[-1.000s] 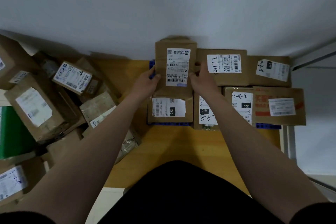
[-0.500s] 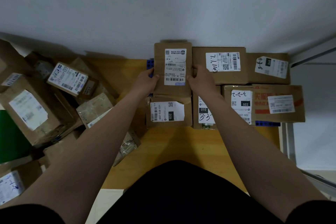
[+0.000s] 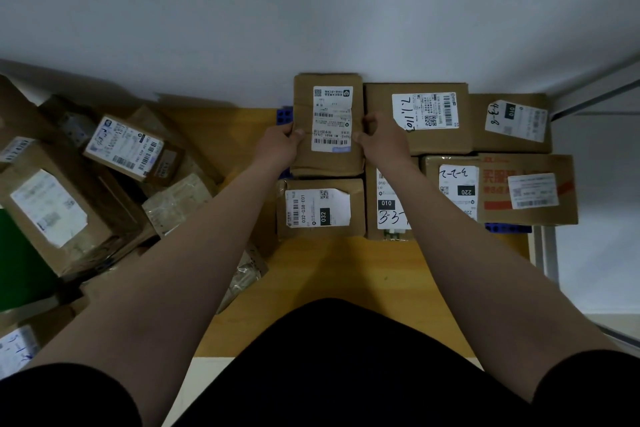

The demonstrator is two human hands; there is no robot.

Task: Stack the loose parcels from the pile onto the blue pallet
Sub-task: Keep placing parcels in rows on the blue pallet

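1. A white wall (image 3: 311, 10) fills the upper half of the frame.
2. A yellow wooden surface (image 3: 346, 270) runs from the centre down to the person's dark clothing.
3. The pile of loose parcels (image 3: 69, 201) crowds the left side, the cartons tilted and overlapping, with a green object (image 3: 20, 260) at the left edge.
4. Five parcels already cover most of the blue pallet (image 3: 507, 228), which shows only as slivers at lower right and beside the left hand.
   - Back row, against the wall: the "7.1.10" carton (image 3: 419, 135) and the "4-3-8" carton (image 3: 512, 142).
   - Front row: the "032" box (image 3: 320, 232), the "010" box (image 3: 391, 232), half hidden under the right forearm, then the "220" box (image 3: 429, 180), with the red-printed carton (image 3: 568, 191) overlapping it.
5. The kraft parcel (image 3: 304, 163) stands upper centre at the left end of the back row. It touches the "7.1.10" carton and sits just behind the "032" box. It is brown, wrinkled and longer than wide. Whether it rests fully on the pallet cannot be told.
6. The left hand (image 3: 278, 149) grips its left edge with the thumb on top.
7. The right hand (image 3: 384, 142) grips its right edge with curled fingers.
8. Its white shipping label (image 3: 331, 118) carries barcodes and a blue strip at the lower end.
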